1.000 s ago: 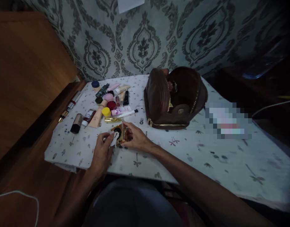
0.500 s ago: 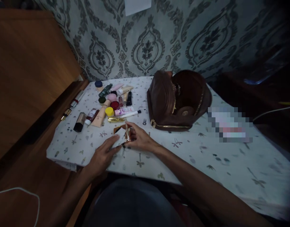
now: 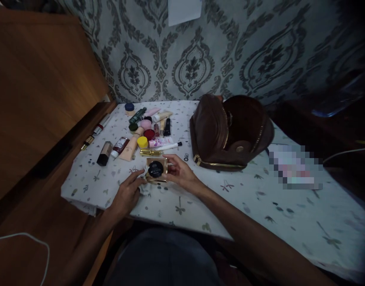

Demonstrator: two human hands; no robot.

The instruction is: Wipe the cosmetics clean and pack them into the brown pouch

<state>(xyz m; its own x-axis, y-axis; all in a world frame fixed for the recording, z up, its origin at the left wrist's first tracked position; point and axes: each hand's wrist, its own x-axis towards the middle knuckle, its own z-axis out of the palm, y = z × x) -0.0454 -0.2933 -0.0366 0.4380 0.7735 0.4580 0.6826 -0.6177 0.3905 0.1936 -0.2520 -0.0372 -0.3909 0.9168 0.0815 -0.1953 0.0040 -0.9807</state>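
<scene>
Right hand [image 3: 182, 173] pinching glossy square compact [image 3: 156, 169], left hand [image 3: 127, 194] pinching crumpled white wad [image 3: 146, 171]

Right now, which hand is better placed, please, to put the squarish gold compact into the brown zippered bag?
The right hand, probably: it holds the compact, nearer the bag; the left hand pinches something white.

From my end I see an open brown leather bag with gold zips [image 3: 209, 131] standing on the white plant-printed bench [image 3: 250, 206]. Off to its left are a round yellow-topped jar [image 3: 142, 142], a squat jar with a dark blue lid [image 3: 129, 109] and a brown-and-black container [image 3: 104, 153]. Behind them I make out a grey damask-patterned wall [image 3: 193, 71]; a thin white cable [image 3: 30, 235] curves at lower left.
</scene>
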